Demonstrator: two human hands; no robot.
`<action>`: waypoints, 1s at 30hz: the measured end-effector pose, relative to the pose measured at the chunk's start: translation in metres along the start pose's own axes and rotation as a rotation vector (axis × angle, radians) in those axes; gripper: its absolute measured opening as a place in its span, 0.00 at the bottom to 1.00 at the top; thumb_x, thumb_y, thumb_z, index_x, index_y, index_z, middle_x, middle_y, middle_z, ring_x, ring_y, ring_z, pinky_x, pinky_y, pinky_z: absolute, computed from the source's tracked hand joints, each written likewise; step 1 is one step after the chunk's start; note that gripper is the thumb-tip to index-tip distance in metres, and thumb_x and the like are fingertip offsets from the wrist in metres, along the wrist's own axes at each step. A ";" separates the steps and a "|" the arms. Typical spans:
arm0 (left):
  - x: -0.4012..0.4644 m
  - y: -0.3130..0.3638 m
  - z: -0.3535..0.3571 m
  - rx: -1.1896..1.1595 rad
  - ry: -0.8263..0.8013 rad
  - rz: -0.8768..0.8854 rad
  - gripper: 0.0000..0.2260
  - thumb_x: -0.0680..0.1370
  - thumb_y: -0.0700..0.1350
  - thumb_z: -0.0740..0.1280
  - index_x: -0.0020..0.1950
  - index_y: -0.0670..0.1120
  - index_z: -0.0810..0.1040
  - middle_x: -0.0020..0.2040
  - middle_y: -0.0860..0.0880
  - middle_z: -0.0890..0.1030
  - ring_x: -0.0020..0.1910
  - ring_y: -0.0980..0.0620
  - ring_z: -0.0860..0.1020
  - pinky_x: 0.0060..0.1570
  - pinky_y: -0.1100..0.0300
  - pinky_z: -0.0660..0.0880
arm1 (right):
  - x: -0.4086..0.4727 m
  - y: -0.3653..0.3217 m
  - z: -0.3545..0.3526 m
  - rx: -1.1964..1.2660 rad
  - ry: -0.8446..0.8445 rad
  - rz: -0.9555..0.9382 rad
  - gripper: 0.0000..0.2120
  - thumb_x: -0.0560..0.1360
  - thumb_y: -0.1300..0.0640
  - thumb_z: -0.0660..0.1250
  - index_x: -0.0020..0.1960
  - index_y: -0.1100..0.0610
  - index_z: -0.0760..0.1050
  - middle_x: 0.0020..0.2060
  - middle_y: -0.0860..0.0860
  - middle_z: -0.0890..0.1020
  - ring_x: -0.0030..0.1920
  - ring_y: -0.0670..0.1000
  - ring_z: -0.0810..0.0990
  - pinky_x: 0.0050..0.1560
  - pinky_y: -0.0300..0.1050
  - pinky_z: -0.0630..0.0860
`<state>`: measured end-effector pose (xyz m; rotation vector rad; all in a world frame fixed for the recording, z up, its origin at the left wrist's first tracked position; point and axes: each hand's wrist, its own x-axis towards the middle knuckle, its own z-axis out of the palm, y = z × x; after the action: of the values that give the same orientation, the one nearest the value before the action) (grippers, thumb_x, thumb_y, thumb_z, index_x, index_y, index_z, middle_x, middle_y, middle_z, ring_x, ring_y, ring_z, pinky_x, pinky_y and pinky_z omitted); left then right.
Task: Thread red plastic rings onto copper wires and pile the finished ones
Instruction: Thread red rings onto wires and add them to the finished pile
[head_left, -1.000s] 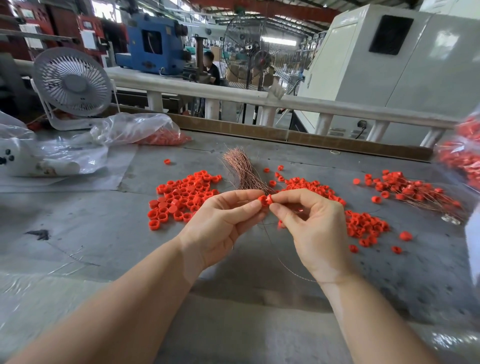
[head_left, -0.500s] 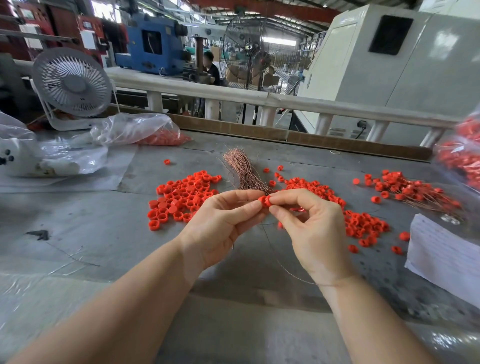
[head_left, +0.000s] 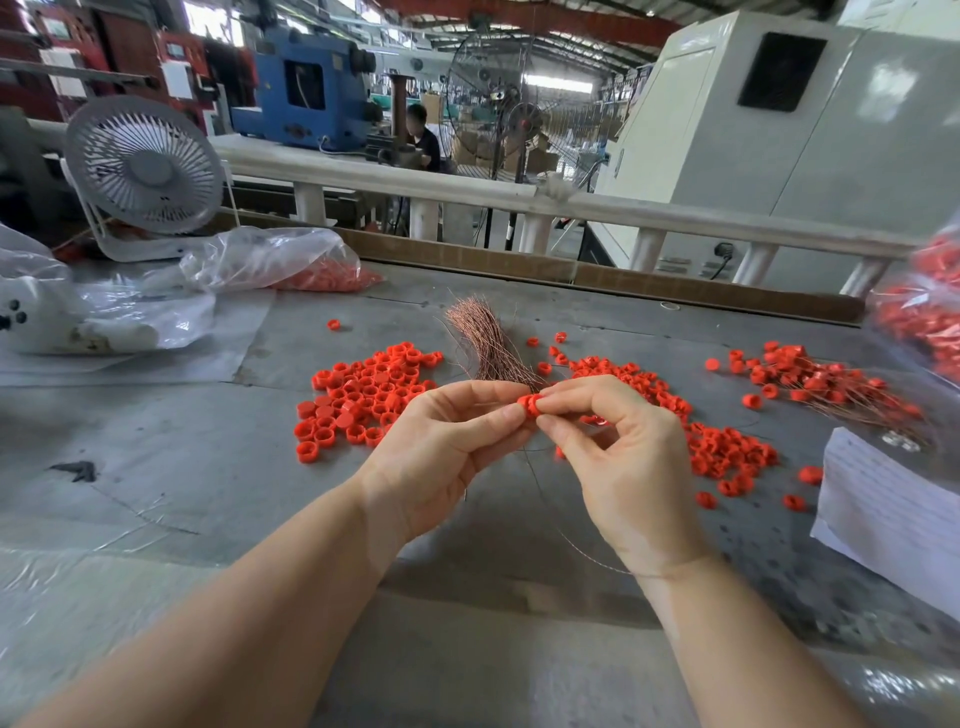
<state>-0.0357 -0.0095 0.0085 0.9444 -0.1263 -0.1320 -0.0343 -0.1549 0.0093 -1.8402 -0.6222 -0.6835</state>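
You are pinching a red ring (head_left: 529, 405) between the thumb and forefinger of your left hand (head_left: 441, 457), and your right hand (head_left: 618, 467) is pinching the same ring from the other side, its other fingers curled in. A thin copper wire (head_left: 571, 540) is trailing down from the ring and curving under your right wrist.

Taking that ring as the landmark: a bundle of bare copper wires (head_left: 480, 338) is lying just behind it on the tabletop (head_left: 156, 467). A heap of loose red rings (head_left: 363, 395) is sitting to its left, and another spread of red rings (head_left: 717, 441) is lying to its right. Farther right, well apart, the pile of finished wires (head_left: 821, 379) is resting. A white sheet of paper (head_left: 883, 509) is lying at the far right, and a white fan (head_left: 145, 171) is standing far back on the left.
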 end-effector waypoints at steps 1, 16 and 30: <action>0.000 0.000 0.000 0.001 0.002 0.002 0.07 0.64 0.34 0.68 0.38 0.41 0.84 0.38 0.44 0.84 0.37 0.53 0.83 0.36 0.67 0.78 | 0.000 0.000 0.000 0.000 0.001 -0.002 0.09 0.69 0.69 0.71 0.40 0.55 0.81 0.41 0.45 0.81 0.43 0.46 0.80 0.39 0.46 0.77; 0.000 -0.001 0.003 0.047 0.016 0.058 0.07 0.63 0.34 0.68 0.39 0.40 0.83 0.38 0.43 0.84 0.37 0.52 0.83 0.37 0.66 0.78 | 0.000 0.000 -0.001 -0.014 0.016 -0.013 0.08 0.68 0.70 0.71 0.40 0.58 0.82 0.41 0.48 0.82 0.43 0.47 0.80 0.41 0.49 0.78; -0.002 -0.001 0.004 0.127 0.024 0.126 0.09 0.63 0.35 0.69 0.42 0.40 0.81 0.37 0.44 0.84 0.36 0.52 0.83 0.38 0.65 0.79 | 0.000 -0.003 -0.001 -0.067 0.027 -0.027 0.10 0.67 0.69 0.73 0.39 0.54 0.81 0.40 0.47 0.82 0.44 0.42 0.80 0.44 0.33 0.74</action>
<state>-0.0379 -0.0128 0.0097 1.0619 -0.1728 0.0040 -0.0360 -0.1549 0.0116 -1.8837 -0.6137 -0.7542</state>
